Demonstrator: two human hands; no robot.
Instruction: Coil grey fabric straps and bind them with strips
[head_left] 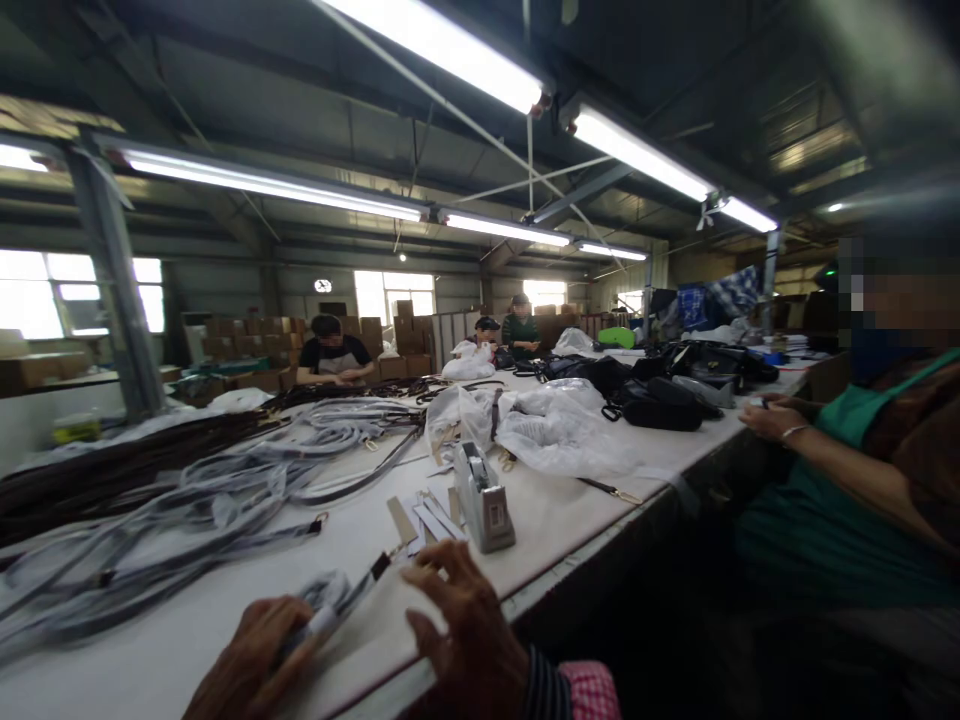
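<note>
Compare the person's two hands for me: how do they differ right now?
The left hand curls around the plastic-wrapped strap; the right hand lies open, fingers spread on the white table. The left sits lower and farther left in view; the right shows a pink checked cuff, the left none. Both are bare and near the table's edge.

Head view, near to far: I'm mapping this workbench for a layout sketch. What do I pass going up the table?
Bare right hand → grey tape dispenser → large clear-white plastic bags → smaller white plastic bag → seated co-worker in dark green top → bright window
</note>
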